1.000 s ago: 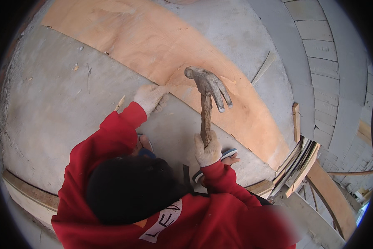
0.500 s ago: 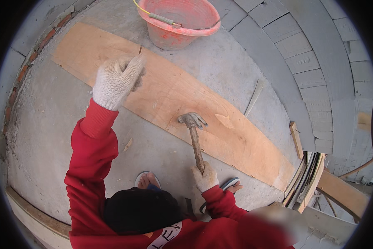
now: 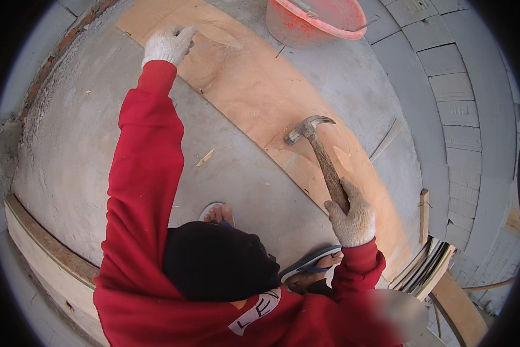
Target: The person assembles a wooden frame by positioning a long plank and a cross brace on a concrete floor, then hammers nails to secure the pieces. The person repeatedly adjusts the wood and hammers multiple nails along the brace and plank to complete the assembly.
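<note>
My left hand [image 3: 168,45], in a white knit glove, is closed over the far left part of a plywood panel [image 3: 231,81]. Its fingers are curled, and whatever they may pinch is hidden. My right hand [image 3: 352,217], gloved the same way, is wrapped round the wooden handle of a claw hammer [image 3: 327,159]. The hammer's metal head lies over the panel's middle, claw pointing right; whether it touches the wood I cannot tell. By the panel's far edge a thin dark nail-like piece [image 3: 280,51] sticks out at a slant.
A red-pink bucket [image 3: 289,26] stands beyond the panel. A pale strip [image 3: 387,140] and a wood splinter [image 3: 204,158] lie on the concrete floor. Grey blockwork [image 3: 445,81] curves along the right, with stacked wood strips [image 3: 425,266] at lower right. My sandalled feet [image 3: 312,269] are close to the panel.
The view has shifted, so the bucket sits farther right. My left hand has gone farther up along the panel, away from the nail-like piece. My right hand has moved right and forward with the hammer.
</note>
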A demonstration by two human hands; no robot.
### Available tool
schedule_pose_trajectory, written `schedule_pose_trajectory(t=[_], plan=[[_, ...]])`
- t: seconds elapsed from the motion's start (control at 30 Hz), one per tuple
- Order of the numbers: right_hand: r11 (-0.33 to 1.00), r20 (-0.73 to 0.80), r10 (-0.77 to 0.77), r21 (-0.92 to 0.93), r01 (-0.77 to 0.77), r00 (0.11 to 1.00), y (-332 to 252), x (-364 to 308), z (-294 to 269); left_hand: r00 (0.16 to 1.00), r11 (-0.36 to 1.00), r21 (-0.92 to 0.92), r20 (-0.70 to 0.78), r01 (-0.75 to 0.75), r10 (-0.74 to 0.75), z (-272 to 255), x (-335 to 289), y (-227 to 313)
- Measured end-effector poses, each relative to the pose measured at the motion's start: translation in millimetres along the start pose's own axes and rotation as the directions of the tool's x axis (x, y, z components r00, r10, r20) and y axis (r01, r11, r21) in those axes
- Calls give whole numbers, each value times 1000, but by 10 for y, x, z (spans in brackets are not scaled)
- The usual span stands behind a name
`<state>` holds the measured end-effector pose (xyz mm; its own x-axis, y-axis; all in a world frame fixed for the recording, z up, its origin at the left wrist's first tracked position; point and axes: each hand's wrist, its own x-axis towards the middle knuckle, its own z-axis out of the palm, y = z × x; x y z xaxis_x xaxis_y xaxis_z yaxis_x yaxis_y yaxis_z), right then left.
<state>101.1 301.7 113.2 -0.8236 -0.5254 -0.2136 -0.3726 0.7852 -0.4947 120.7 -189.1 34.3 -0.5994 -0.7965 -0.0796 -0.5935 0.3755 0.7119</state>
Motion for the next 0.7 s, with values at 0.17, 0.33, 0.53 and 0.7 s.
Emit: schedule_pose_trajectory(t=[0.17, 0.33, 0.53, 0.7], plan=[[953, -161, -300, -96, 288, 940, -677, 814, -276, 955, 992, 35, -278, 118, -103, 185, -343, -902], [913, -449, -365, -2, 408, 816, -975, 1334, -24, 970, 996, -20, -229, -87, 80, 355, -507, -604], [790, -601, -393, 166, 590, 695, -909, 1332, 458, 908, 905, 133, -68, -403, 414, 910, -338, 251], [798, -566, -335, 255, 546, 753, -880, 1076, 499, 914, 835, 385, 256, -394, 314, 1796, 106, 1031]])
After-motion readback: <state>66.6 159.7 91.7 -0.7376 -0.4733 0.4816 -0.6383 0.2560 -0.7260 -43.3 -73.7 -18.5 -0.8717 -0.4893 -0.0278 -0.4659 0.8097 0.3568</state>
